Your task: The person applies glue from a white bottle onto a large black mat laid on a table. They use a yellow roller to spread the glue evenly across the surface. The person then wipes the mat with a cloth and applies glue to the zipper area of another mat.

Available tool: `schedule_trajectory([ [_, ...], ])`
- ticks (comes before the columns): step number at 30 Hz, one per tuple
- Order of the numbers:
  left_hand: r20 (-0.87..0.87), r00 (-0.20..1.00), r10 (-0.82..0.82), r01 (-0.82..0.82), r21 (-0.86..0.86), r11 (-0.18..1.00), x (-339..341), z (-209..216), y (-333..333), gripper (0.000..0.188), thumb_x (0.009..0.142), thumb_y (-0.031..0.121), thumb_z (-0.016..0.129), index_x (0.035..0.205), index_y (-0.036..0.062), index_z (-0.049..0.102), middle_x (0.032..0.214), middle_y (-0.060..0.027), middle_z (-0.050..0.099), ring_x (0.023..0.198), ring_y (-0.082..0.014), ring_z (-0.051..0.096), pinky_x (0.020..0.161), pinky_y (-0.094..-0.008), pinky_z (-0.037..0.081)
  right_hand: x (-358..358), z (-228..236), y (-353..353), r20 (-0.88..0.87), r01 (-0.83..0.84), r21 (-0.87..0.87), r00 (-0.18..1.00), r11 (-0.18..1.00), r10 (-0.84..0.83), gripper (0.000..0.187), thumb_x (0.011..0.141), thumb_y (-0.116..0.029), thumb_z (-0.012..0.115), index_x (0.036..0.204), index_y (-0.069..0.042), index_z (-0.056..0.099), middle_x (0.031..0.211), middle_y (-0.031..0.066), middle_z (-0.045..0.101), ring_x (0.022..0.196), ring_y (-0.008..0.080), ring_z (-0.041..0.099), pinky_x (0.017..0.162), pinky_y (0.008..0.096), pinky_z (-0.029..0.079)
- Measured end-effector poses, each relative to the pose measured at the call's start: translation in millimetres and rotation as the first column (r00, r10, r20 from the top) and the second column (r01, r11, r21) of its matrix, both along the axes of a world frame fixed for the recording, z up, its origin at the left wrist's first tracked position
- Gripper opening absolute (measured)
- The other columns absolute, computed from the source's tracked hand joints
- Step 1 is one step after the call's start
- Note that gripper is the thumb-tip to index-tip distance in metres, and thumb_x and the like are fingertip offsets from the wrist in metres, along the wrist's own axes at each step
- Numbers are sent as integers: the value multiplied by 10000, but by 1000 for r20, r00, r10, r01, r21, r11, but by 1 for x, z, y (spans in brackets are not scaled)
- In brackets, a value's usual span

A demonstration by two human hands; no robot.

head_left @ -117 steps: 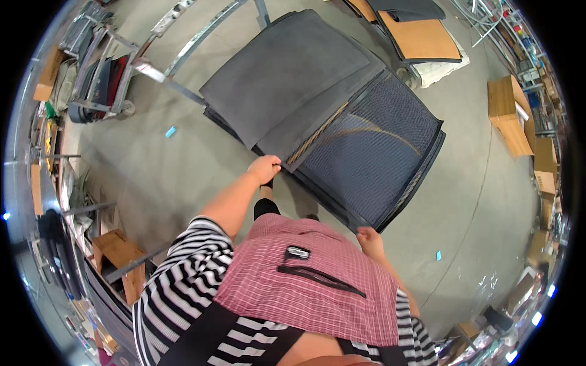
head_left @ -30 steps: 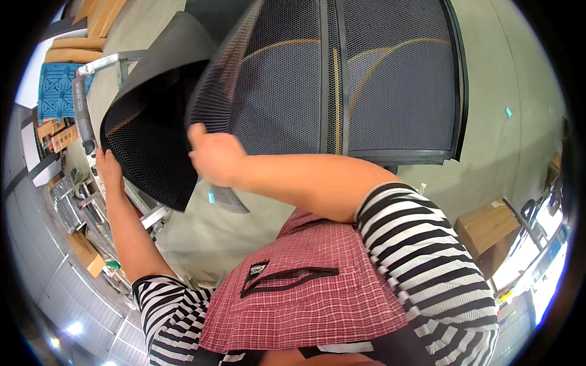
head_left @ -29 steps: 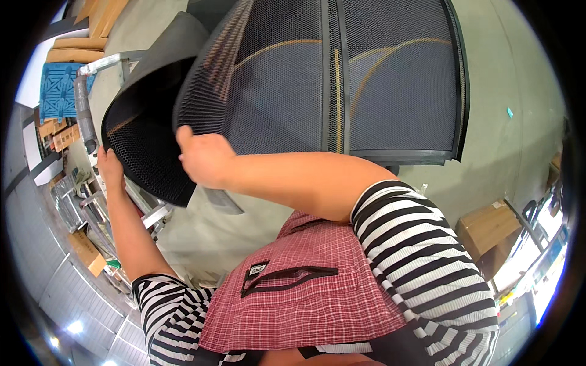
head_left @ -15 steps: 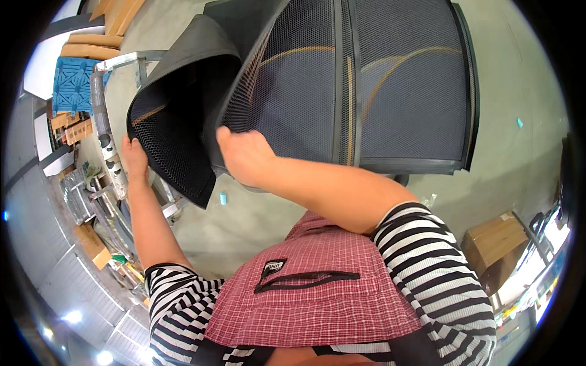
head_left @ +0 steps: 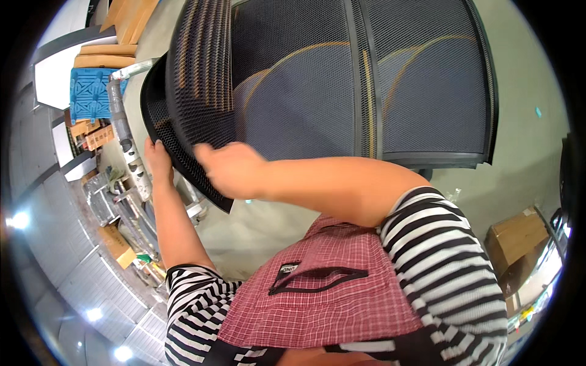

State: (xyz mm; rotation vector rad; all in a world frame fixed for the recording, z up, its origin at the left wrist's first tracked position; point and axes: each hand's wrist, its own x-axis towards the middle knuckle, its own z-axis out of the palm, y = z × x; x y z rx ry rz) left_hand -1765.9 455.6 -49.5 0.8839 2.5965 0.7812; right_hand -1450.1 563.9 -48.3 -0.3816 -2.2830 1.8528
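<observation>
A large black mesh sheet (head_left: pixel 299 104) with dark borders spreads before me, with curved yellow-brown lines showing on it. Its left part is bent up into a standing flap (head_left: pixel 201 67). My left hand (head_left: pixel 160 163) grips the lower left rim of the sheet, thumb on top. At the flap's near edge is my right hand (head_left: pixel 235 172), its fingers curled closed around that edge; motion blurs it a little. The fingertips of both hands are partly hidden behind the material.
A grey metal frame (head_left: pixel 125 122) partly wrapped in tape stands at the left. Beyond it are a blue plastic pallet (head_left: pixel 91 94) and several cardboard pieces. A cardboard box (head_left: pixel 516 241) sits on the floor at the right. A small blue-green scrap (head_left: pixel 538 112) lies on the floor.
My right hand has moved down and slightly left, drawing the flap leftward over the sheet's left edge. The flap's opening has narrowed. My left hand keeps its grip; the whole view has shifted a little.
</observation>
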Motion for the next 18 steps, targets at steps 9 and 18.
schedule_trajectory([
  [9,-54,763,-644,646,37,762,274,-50,92,401,1002,90,500,1388,-15,520,1316,-229,604,1190,-384,606,1042,-413,477,264,-289,-16,829,350,127,476,928,-293,614,921,-241,646,1447,7,448,1253,268,642,1109,419,651,927,480,532],
  [18,475,849,-230,221,76,972,255,-314,1,232,974,94,571,1174,58,683,1112,-97,710,1013,-208,683,911,-358,540,280,-338,24,851,935,-168,298,313,-433,792,880,-376,751,1460,52,424,1424,213,556,1317,325,536,1084,401,439],
])
